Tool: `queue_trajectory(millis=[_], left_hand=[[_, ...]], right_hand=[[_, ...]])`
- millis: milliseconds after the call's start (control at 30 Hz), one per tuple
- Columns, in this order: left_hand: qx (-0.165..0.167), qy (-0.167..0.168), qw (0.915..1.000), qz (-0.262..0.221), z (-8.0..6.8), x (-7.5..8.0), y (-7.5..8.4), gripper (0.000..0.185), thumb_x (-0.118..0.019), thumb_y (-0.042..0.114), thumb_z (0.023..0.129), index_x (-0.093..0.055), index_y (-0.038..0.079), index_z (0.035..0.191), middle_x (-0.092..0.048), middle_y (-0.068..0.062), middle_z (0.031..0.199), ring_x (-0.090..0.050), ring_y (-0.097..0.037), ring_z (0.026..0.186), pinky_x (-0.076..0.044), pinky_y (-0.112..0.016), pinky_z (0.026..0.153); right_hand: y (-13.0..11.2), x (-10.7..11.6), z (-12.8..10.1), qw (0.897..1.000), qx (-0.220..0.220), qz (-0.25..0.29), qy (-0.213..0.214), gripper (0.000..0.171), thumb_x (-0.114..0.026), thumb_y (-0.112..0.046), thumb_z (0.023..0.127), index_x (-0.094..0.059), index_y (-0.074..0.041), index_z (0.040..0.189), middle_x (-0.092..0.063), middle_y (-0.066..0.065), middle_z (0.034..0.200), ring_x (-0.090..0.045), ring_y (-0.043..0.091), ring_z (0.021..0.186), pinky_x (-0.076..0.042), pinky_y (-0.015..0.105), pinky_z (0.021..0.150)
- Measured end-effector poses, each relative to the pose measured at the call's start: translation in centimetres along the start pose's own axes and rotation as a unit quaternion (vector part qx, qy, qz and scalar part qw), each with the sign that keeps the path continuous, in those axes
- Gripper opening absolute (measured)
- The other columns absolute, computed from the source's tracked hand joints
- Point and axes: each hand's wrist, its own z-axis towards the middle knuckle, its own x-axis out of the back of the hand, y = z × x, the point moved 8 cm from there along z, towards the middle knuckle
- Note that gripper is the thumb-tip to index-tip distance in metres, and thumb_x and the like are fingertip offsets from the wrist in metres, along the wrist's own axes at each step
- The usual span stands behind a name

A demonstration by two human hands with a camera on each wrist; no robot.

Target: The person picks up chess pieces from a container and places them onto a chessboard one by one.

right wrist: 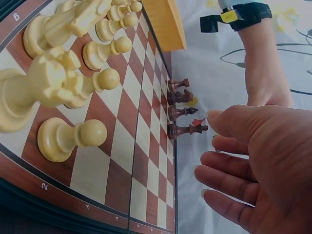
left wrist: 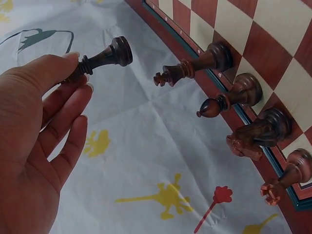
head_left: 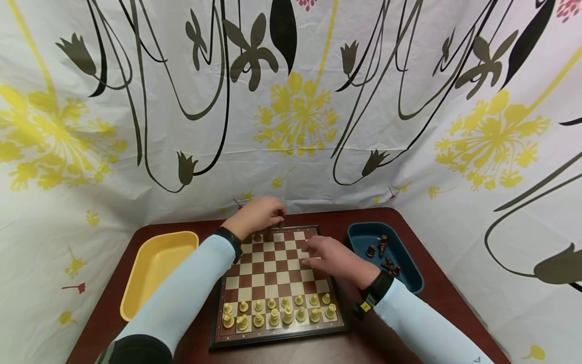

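Note:
My left hand point(head_left: 260, 215) is raised over the far edge of the chessboard point(head_left: 283, 277). Between its thumb and fingers it pinches a dark brown chess piece point(left wrist: 109, 57), whose head the fingers hide. Beside it in the left wrist view, a dark king point(left wrist: 178, 70), bishop point(left wrist: 229, 99), knight point(left wrist: 261, 136) and rook point(left wrist: 290, 176) stand in line along the back row. Over the board's right side hovers my right hand point(head_left: 334, 257), fingers loosely bent and holding nothing. Pale pieces point(head_left: 287, 316) fill the two rows nearest me.
A blue tray point(head_left: 361, 233) with several dark chess pieces point(head_left: 383, 243) lying in it stands right of the board. To the left sits a yellow tray point(head_left: 156, 260). A flowered cloth point(head_left: 291, 187) hangs close behind the dark red table point(head_left: 443, 298).

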Motion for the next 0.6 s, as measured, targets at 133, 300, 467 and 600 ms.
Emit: queue_trajectory(millis=[133,300,467,600], left_hand=[[-0.001,-0.003,0.9998,0.020,0.6,-0.5,-0.3,0.019,-0.076,0.029,0.109,-0.080,0.021,0.125,-0.076,0.001,0.123,-0.072,-0.020,0.112,-0.060,-0.040,0.094],[-0.003,-0.024,0.9984,0.052,1.2,-2.3,-0.6,0.018,-0.077,0.030,0.108,-0.081,0.021,0.123,-0.076,0.001,0.119,-0.072,-0.018,0.104,-0.061,-0.038,0.089],[-0.005,-0.030,0.9987,0.040,1.6,-3.8,-0.9,0.015,-0.080,0.027,0.106,-0.082,0.019,0.119,-0.077,0.002,0.115,-0.072,-0.018,0.102,-0.061,-0.038,0.088],[-0.004,-0.033,0.9989,0.033,1.7,-4.8,-0.9,0.015,-0.082,0.024,0.105,-0.083,0.016,0.117,-0.077,0.001,0.111,-0.072,-0.020,0.099,-0.061,-0.040,0.087]], right_hand=[[0.1,0.0,0.0,1.000,-0.002,-0.004,-0.003,0.035,-0.077,-0.030,0.108,-0.074,-0.006,0.132,-0.074,0.013,0.128,-0.073,0.027,0.113,-0.062,0.048,0.094],[0.2,0.1,-0.4,1.000,0.003,-0.011,0.007,0.029,-0.079,-0.027,0.106,-0.075,-0.009,0.128,-0.075,0.011,0.123,-0.074,0.027,0.111,-0.063,0.046,0.092],[0.3,0.3,-0.7,1.000,0.009,-0.017,0.013,0.028,-0.079,-0.025,0.106,-0.075,-0.007,0.128,-0.075,0.009,0.120,-0.074,0.027,0.111,-0.062,0.046,0.092],[0.6,0.4,-0.9,1.000,0.007,-0.020,0.013,0.029,-0.079,-0.026,0.107,-0.075,-0.007,0.128,-0.075,0.007,0.119,-0.074,0.026,0.110,-0.062,0.046,0.091]])
